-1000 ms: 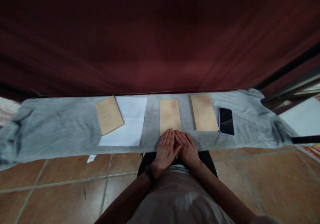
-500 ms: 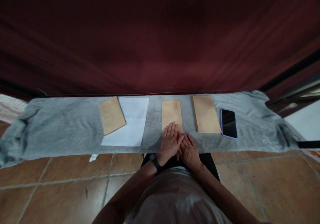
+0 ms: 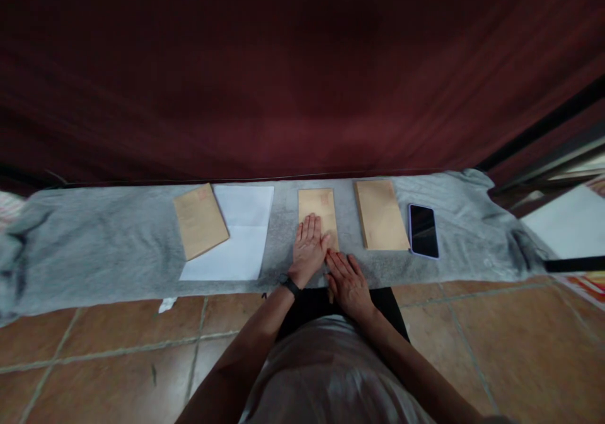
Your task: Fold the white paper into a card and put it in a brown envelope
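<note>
My left hand lies flat with its fingers stretched out on the middle brown envelope, which rests on a grey cloth. A dark watch sits on that wrist. My right hand lies flat and open on the cloth just below the envelope's near edge, its fingertips beside the left hand. Neither hand holds anything.
A second brown envelope and a dark phone lie to the right. To the left, a tilted brown envelope overlaps a white sheet. A dark red curtain hangs behind. Brown floor tiles lie below, with a paper scrap.
My left hand has slid forward from the cloth's near edge onto the middle envelope. My right hand has stayed near the edge.
</note>
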`<state>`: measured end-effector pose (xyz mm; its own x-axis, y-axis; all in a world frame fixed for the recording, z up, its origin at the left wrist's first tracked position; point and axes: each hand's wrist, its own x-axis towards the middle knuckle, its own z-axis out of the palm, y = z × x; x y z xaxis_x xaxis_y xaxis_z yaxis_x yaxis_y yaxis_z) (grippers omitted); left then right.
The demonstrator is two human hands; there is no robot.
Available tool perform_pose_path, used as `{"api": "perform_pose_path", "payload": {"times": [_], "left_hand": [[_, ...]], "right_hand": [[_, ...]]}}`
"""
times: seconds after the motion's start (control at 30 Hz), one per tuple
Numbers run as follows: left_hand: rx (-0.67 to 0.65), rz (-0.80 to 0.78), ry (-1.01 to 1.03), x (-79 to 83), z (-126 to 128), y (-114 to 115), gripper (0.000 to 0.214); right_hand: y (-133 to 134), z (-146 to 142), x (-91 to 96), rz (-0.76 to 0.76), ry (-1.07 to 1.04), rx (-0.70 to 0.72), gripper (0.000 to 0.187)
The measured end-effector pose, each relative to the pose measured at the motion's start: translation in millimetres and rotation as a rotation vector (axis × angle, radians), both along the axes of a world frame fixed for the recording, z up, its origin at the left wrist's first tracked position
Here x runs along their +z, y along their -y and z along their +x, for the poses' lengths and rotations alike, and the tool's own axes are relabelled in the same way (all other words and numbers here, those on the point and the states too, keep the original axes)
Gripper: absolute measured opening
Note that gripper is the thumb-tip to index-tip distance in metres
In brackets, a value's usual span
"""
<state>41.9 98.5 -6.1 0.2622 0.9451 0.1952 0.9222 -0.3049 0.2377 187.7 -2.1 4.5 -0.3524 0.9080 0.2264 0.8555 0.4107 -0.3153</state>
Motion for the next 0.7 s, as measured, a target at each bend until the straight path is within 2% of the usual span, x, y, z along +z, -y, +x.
{"api": "perform_pose_path", "payload": {"times": [0.23, 0.37, 0.43, 0.53, 0.63, 0.7], "left_hand": [[0.116, 0.043, 0.011, -3.0, -27, -3, 0.059], [0.179, 0.061, 0.018, 6.1, -37, 12, 0.059], [0.099, 0.053, 0.017, 12.9, -35, 29, 0.059], [-0.145, -0.004, -0.007, 18.9, -28, 60, 0.06], [-0.218, -0.041, -0.034, 17.4, -24, 83, 0.063], [-0.238, -0.058, -0.053, 14.6, -25, 88, 0.064]], "right_hand": [[0, 0, -1.1, 0.018, -0.01, -0.003, 0.054], [0, -1, -1.8, 0.026, -0.015, -0.007, 0.055], [0, -1, -1.6, 0.024, -0.019, -0.008, 0.055], [0, 2, -1.2, 0.005, -0.033, 0.004, 0.054], [-2, 6, 0.3, -0.037, -0.068, 0.021, 0.052], [-8, 8, 3.1, -0.054, -0.103, 0.037, 0.051]]}}
